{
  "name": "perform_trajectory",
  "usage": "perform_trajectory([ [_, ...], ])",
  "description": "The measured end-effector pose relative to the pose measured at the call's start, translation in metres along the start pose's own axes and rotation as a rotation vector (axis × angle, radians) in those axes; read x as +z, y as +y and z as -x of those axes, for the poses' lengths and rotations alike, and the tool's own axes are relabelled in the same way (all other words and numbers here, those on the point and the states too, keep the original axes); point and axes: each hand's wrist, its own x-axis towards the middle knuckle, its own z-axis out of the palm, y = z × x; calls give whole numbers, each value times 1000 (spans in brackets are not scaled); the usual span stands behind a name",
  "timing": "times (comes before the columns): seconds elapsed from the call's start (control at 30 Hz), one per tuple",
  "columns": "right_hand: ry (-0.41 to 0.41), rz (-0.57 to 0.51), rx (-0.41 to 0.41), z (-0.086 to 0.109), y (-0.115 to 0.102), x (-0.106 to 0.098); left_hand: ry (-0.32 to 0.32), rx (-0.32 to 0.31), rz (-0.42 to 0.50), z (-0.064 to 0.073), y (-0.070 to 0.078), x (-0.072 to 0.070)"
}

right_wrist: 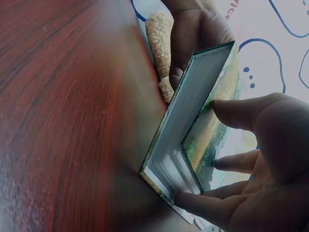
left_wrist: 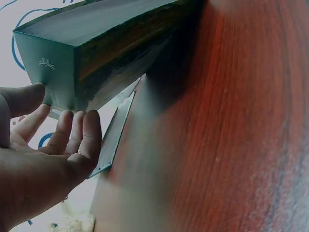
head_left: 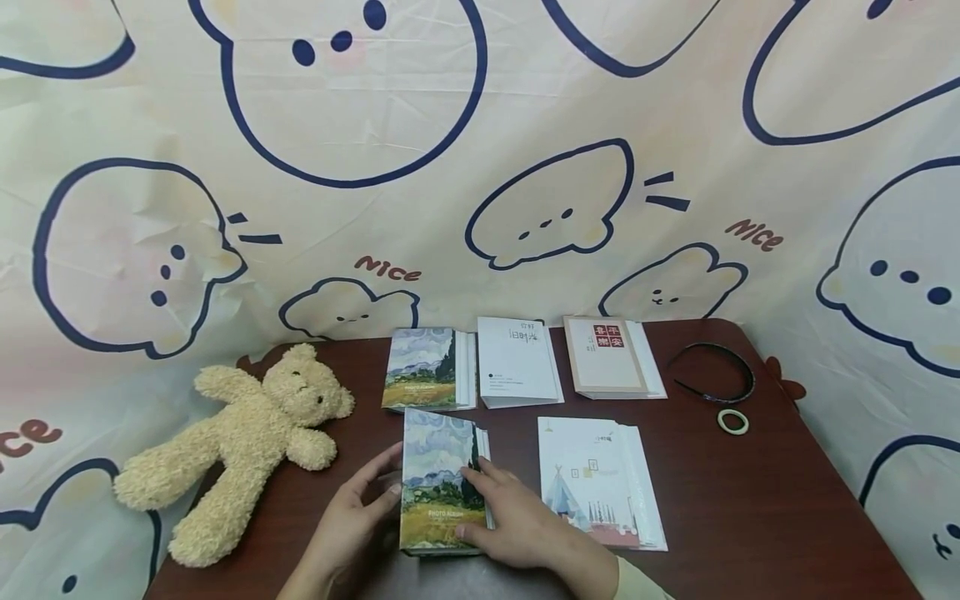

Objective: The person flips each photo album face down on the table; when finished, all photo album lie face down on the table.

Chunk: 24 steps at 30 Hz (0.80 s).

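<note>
A photo album with a painted landscape cover stands a little off the table in front of me, held between both hands. My left hand is at its green spine, with the thumb by the spine and curled fingertips at the back edge. My right hand reaches over from the right; in the right wrist view its thumb and a finger lie on the front cover, another finger at the page edges. The album's cover stands slightly apart from its white pages.
Behind lie a matching landscape album, a white album and one with red print. Another white album with a tent picture lies right. A teddy bear lies left; a headband and tape roll lie far right.
</note>
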Motion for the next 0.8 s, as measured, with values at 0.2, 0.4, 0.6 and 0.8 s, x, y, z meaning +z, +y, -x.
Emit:
perform_trajectory([
  [0.2, -17, -38, -16, -2, -2, 0, -19, -8, 68, 0, 1, 0],
  [0.4, -35, -84, -35, -4, -2, -2, -63, -12, 109, 0, 3, 1],
  [0.6, -25, -137, -61, -6, -2, -1, -80, -20, 80, 2, 5, 1],
  [0.8, -3, -165, -96, -7, -4, 1, -98, -39, 83, 3, 7, 1],
])
